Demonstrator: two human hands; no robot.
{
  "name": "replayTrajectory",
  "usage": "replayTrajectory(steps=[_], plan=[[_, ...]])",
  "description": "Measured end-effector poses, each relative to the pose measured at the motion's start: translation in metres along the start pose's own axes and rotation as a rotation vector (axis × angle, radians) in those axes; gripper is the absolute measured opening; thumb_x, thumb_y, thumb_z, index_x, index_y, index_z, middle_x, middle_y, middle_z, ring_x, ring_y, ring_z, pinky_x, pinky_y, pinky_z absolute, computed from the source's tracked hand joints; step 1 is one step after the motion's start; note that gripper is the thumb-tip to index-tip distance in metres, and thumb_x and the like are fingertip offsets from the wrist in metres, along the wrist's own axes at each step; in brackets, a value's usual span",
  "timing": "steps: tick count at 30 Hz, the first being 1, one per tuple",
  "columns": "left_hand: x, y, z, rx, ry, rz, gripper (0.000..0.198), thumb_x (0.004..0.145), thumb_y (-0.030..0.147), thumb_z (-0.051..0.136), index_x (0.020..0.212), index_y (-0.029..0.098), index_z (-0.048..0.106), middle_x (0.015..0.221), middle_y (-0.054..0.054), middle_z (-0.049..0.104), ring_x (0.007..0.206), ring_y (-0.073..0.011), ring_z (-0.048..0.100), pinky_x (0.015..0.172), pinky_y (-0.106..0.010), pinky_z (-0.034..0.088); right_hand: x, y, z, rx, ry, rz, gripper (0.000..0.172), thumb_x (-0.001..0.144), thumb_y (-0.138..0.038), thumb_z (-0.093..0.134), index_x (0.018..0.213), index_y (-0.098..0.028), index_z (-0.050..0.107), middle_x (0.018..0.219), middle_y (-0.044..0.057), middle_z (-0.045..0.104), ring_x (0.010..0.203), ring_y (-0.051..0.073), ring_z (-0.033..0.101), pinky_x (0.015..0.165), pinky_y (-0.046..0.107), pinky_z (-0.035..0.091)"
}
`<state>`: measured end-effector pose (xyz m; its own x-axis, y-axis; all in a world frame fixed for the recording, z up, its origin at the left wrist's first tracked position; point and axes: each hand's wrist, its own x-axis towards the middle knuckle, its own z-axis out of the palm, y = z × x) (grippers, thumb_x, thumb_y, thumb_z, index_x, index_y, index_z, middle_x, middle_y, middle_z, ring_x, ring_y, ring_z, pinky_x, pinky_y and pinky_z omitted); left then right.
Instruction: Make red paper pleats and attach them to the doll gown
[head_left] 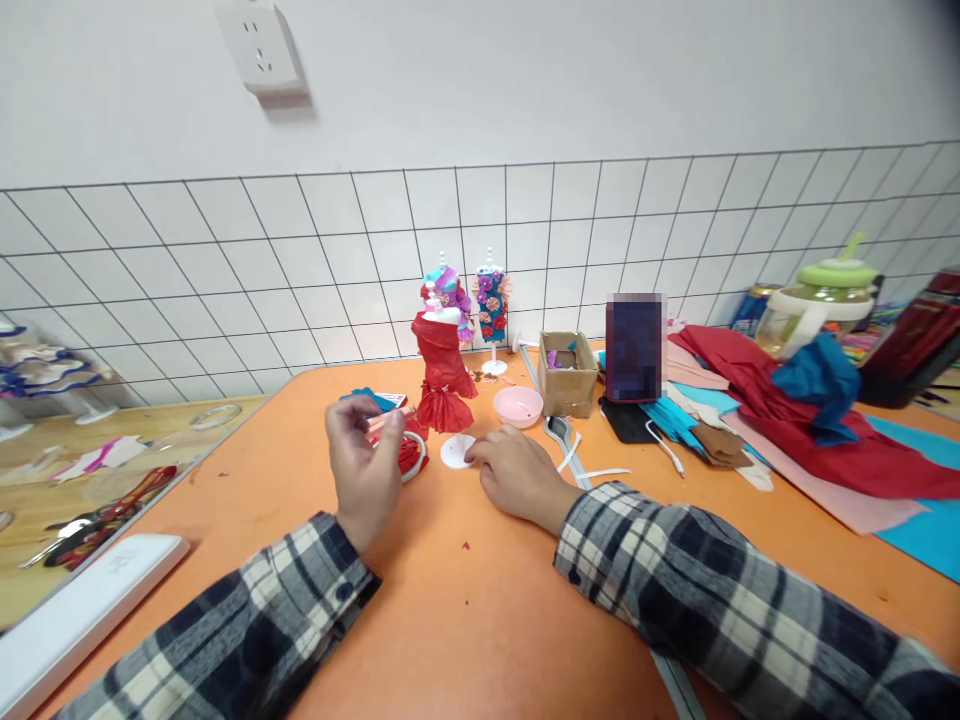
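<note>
My left hand (pixel 364 468) is raised over the orange table (pixel 465 610), fingers pinched on a thin pink strip (pixel 390 419). Just beyond it lies a white ring with red material (pixel 412 455). My right hand (pixel 519 473) rests on the table, fingers curled, fingertips touching the white round base (pixel 457 451) of a small mannequin in a red dress (pixel 442 375). Whether anything is in that hand is hidden. Behind it stand a second mannequin (pixel 448 293) with pink and purple trim and a third in a blue flowered dress (pixel 492 308).
A pink bowl (pixel 517 405), a small cardboard box (pixel 568 373), a blurred upright phone (pixel 635 345) and scissors (pixel 559 433) sit right of the mannequins. Red, blue and pink fabric sheets (pixel 810 430) and a green-lidded cup (pixel 821 295) fill the right. A white bar (pixel 82 610) lies at left.
</note>
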<state>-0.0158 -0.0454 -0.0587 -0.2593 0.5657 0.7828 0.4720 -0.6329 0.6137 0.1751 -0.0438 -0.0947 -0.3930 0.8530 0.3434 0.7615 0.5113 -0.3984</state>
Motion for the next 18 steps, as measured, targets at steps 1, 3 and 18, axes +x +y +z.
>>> replayTrajectory(steps=[1,3,18], plan=[[-0.010,-0.001,-0.007,0.018,-0.103,0.045,0.009,0.087,0.026,0.056,0.089,0.022,0.049,0.088,0.000,0.055,0.084,-0.0162,0.056,0.077,-0.030,0.046,-0.002,0.000,0.000,-0.061,-0.032,-0.044,0.029,0.085,-0.019,0.050,0.108,-0.021,0.067,0.108,0.008,0.067,0.104,0.023,0.052,0.088,0.035,0.037],[-0.027,-0.001,-0.018,0.128,-0.500,0.139,0.007,0.087,0.023,0.055,0.082,0.022,0.050,0.082,-0.001,0.056,0.080,-0.0177,0.056,0.075,-0.032,0.047,-0.005,-0.002,0.000,-0.138,-0.081,-0.097,0.034,0.089,-0.027,0.050,0.121,-0.020,0.061,0.121,0.010,0.063,0.112,0.024,0.050,0.092,0.037,0.036],[-0.025,-0.020,-0.023,0.497,-1.032,0.209,0.030,0.092,0.031,0.046,0.118,0.024,0.060,0.128,-0.007,0.063,0.132,-0.0304,0.043,0.112,-0.055,0.024,-0.015,-0.039,-0.009,-0.287,-0.183,-0.122,0.019,0.087,-0.023,0.052,0.100,-0.017,0.066,0.096,0.010,0.068,0.097,0.024,0.054,0.081,0.034,0.036]])
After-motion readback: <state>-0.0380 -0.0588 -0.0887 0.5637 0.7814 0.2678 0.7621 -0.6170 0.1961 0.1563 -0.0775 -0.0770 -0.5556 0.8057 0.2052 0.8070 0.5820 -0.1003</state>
